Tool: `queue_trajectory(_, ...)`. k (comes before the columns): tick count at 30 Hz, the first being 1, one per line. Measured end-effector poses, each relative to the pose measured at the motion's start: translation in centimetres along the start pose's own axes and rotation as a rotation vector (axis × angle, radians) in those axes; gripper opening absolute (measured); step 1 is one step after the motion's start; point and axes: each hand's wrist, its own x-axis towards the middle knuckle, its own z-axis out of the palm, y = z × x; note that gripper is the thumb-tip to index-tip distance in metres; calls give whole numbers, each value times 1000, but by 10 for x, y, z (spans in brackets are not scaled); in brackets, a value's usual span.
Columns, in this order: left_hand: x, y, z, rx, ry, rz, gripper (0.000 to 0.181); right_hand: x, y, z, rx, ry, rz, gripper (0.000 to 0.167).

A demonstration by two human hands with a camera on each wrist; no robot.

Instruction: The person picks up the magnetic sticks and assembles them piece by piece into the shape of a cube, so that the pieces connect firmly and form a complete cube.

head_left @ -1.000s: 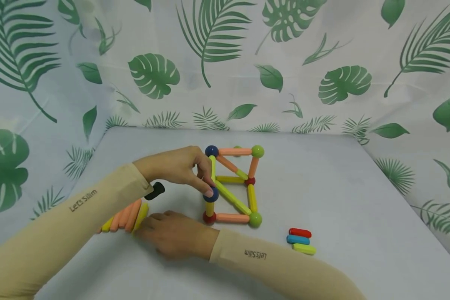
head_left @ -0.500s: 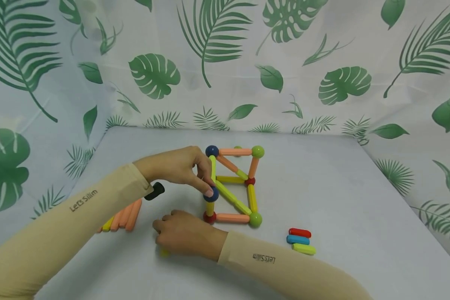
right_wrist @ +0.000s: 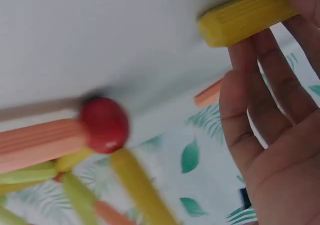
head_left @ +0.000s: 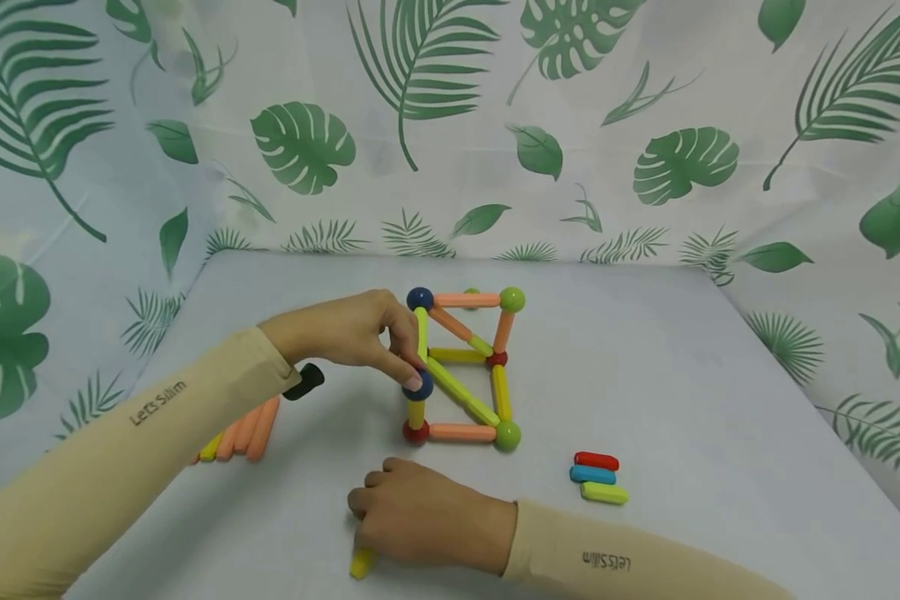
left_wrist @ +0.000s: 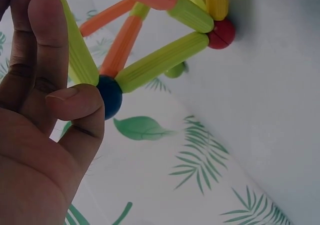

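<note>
My left hand (head_left: 356, 332) pinches a dark blue ball (head_left: 417, 387) at the near left top of a frame of magnetic sticks and balls. Below that ball a yellow upright stick (head_left: 416, 412) leads down to a red ball (head_left: 416, 432). Nearer the front, my right hand (head_left: 438, 518) holds a loose yellow magnetic stick (head_left: 360, 565) low over the table. In the right wrist view the yellow stick (right_wrist: 245, 19) lies between thumb and fingers, apart from the frame. The left wrist view has another blue ball (left_wrist: 111, 96) close beside a curled finger.
Orange and yellow sticks (head_left: 247, 432) lie in a row at the left, partly behind the left sleeve. Short red, blue and lime sticks (head_left: 598, 473) lie at the right. A green ball (head_left: 472, 293) sits behind the frame. Leaf-printed cloth walls (head_left: 450, 100) stand around the table.
My right hand has taken a yellow stick from the row at the left and carried it right and toward me. The left hand keeps its pinch on the blue ball.
</note>
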Motion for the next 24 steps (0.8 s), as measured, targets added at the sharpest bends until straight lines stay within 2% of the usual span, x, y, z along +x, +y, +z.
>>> queue_trajectory(2, -1, 0, 0, -1, 3, -5, 9, -14, 4, 3, 43, 24, 3, 14)
queue_trajectory(8, -1, 0, 1, -8, 5, -11, 9, -58, 27, 17, 320, 149, 73, 22)
queue_trajectory(11, 0, 0, 1, -12, 0, -5, 10, -80, 40, 18, 430, 215, 163, 25)
queue_trajectory(14, 0, 0, 1, -9, -1, -7, 10, -97, 54, 13, 543, 272, 288, 28)
queue_trajectory(19, 0, 1, -1, 9, 2, -25, 10, -114, 77, 6, 673, 393, 490, 29)
queue_trajectory(21, 0, 2, -1, 11, 4, -29, 10, -117, 86, 5, 715, 445, 533, 28)
queue_trajectory(24, 1, 2, 0, 4, 7, -26, 10, -119, 95, 4, 778, 518, 549, 25)
